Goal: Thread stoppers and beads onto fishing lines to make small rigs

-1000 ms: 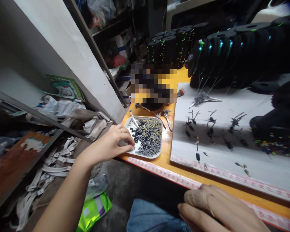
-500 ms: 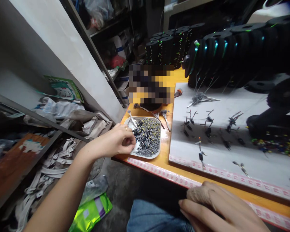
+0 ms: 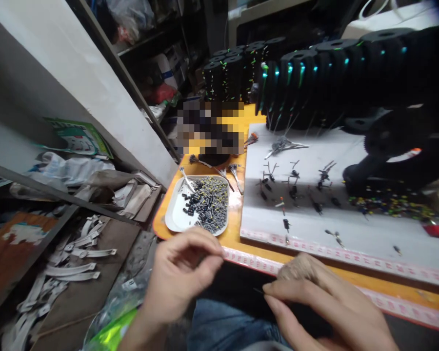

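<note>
My left hand [image 3: 185, 273] is in front of the white tray [image 3: 173, 214], thumb and forefinger pinched together. Whatever lies between those fingertips is too small to make out. The tray holds many small grey, black and yellow cylindrical pieces [image 3: 212, 204], and a white bundled stem [image 3: 186, 179] leans over its back edge. My right hand [image 3: 325, 302] is closed in a pinch before the table's front edge, to the right of my left hand. A thin wire-like tip [image 3: 258, 291] sticks out from its fingertips; the rest is hidden by the fingers.
A white board [image 3: 256, 204] carries small dark wired parts [image 3: 294, 190] and several coloured beads [image 3: 391, 205]. Black spools [image 3: 296, 78] stand in a row behind it. A pink measuring tape [image 3: 249, 258] runs along the table edge. Shelving with clutter [image 3: 131, 190] is at the left.
My left hand has come away from the tray, moving right and toward me, closer to my right hand. The right hand stays pinched, with a thin tip now showing. The view has shifted slightly.
</note>
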A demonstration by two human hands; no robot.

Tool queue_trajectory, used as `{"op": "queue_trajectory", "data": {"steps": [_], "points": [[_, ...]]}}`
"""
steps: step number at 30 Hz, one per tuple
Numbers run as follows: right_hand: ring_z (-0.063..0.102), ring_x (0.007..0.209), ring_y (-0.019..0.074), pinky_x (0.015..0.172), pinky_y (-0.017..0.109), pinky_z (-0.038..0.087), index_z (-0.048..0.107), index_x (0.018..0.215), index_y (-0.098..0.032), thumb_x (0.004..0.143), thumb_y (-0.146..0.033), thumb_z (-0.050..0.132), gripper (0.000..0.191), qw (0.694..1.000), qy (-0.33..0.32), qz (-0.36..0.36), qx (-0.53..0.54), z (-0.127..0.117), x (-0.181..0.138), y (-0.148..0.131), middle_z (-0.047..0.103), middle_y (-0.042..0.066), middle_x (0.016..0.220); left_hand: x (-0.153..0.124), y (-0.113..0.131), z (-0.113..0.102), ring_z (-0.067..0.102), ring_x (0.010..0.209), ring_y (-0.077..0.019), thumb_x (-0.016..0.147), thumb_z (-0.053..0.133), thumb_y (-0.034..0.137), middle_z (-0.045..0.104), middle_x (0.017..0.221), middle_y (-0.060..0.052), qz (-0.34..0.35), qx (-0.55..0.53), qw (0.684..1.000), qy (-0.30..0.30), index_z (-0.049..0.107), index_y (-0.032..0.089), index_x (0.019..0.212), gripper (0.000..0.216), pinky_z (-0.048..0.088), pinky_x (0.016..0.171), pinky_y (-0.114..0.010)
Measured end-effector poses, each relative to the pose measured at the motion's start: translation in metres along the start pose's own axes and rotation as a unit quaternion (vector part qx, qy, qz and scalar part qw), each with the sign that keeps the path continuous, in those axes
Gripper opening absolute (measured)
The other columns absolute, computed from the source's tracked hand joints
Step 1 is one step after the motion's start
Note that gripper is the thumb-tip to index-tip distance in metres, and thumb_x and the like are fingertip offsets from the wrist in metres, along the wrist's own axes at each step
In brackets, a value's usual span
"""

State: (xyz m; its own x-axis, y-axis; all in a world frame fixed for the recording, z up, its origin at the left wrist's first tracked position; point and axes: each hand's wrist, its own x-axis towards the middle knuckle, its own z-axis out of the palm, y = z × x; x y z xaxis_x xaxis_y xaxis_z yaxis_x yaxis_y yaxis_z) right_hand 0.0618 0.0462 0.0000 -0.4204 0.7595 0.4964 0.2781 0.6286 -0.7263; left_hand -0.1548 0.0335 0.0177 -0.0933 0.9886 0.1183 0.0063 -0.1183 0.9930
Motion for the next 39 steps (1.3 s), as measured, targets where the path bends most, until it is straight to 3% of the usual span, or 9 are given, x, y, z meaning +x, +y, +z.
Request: {"op": "queue_trajectory", "data": {"steps": [4, 8, 12, 17, 24, 35, 39], "points": [[0.055, 0.061, 0.0122, 0.054, 0.024, 0.045, 0.051, 0.08, -0.021, 0.08, 0.0, 0.054, 0.021, 0.996, -0.014, 0.052, 0.074, -0.002, 0.003, -0.006, 0.055, -0.001, 0.069, -0.027, -0.023, 0.051, 0.056, 0.057, -0.0034, 0.079, 0.074, 0.018, 0.065, 0.074, 0.001, -0.125, -0.294, 0.948, 0.001, 0.073, 0.021, 0.08, 0.003, 0.045, 0.052, -0.011], [0.054, 0.061, 0.0121, 0.053, 0.024, 0.044, 0.049, 0.075, -0.02, 0.077, -0.002, 0.053, 0.019, 0.987, -0.055, 0.103, 0.107, -0.005, 0.003, -0.007, 0.056, 0.0, 0.069, -0.031, -0.029, 0.071, 0.052, 0.049, 0.0005, 0.078, 0.076, 0.018, 0.064, 0.07, 0.003, -0.168, -0.402, 0.9, 0.007, 0.073, 0.019, 0.079, 0.004, 0.043, 0.05, -0.008], [0.053, 0.059, 0.0109, 0.054, 0.024, 0.043, 0.048, 0.074, -0.021, 0.077, -0.002, 0.051, 0.019, 0.982, -0.06, 0.128, 0.128, -0.009, 0.003, -0.011, 0.059, -0.002, 0.068, -0.03, -0.023, 0.072, 0.054, 0.049, 0.0003, 0.079, 0.075, 0.019, 0.063, 0.068, 0.003, -0.179, -0.379, 0.908, -0.011, 0.075, 0.021, 0.091, 0.011, 0.045, 0.05, -0.007], [0.056, 0.061, 0.0118, 0.057, 0.024, 0.046, 0.048, 0.072, -0.021, 0.079, -0.005, 0.049, 0.018, 0.977, -0.061, 0.142, 0.147, -0.011, 0.004, -0.012, 0.059, -0.001, 0.067, -0.03, -0.018, 0.07, 0.054, 0.052, -0.0012, 0.085, 0.068, 0.021, 0.06, 0.071, 0.001, -0.142, -0.342, 0.928, -0.027, 0.076, 0.016, 0.085, 0.009, 0.048, 0.046, -0.007], [0.054, 0.061, 0.0116, 0.056, 0.024, 0.043, 0.05, 0.071, -0.021, 0.076, -0.005, 0.049, 0.017, 0.971, -0.068, 0.163, 0.158, -0.012, 0.002, -0.013, 0.058, -0.001, 0.067, -0.027, -0.017, 0.068, 0.067, 0.053, -0.0047, 0.079, 0.076, 0.016, 0.074, 0.07, -0.001, -0.207, -0.389, 0.898, -0.01, 0.075, 0.019, 0.079, 0.003, 0.051, 0.049, -0.007], [0.05, 0.058, 0.0079, 0.054, 0.02, 0.04, 0.05, 0.066, -0.02, 0.064, 0.003, 0.048, 0.024, 0.965, -0.074, 0.191, 0.161, -0.012, 0.01, -0.02, 0.056, -0.005, 0.067, -0.034, -0.032, 0.072, 0.057, 0.047, 0.0011, 0.072, 0.082, 0.027, 0.063, 0.078, 0.004, -0.22, -0.437, 0.871, -0.045, 0.071, 0.017, 0.075, 0.015, 0.044, 0.042, -0.009], [0.05, 0.057, 0.0075, 0.054, 0.019, 0.04, 0.051, 0.067, -0.02, 0.066, 0.003, 0.049, 0.024, 0.966, -0.074, 0.191, 0.16, -0.013, 0.011, -0.02, 0.057, -0.005, 0.066, -0.034, -0.031, 0.071, 0.058, 0.048, 0.0017, 0.072, 0.082, 0.027, 0.062, 0.078, 0.005, -0.218, -0.44, 0.87, -0.048, 0.071, 0.018, 0.076, 0.015, 0.057, 0.061, -0.018]]}}
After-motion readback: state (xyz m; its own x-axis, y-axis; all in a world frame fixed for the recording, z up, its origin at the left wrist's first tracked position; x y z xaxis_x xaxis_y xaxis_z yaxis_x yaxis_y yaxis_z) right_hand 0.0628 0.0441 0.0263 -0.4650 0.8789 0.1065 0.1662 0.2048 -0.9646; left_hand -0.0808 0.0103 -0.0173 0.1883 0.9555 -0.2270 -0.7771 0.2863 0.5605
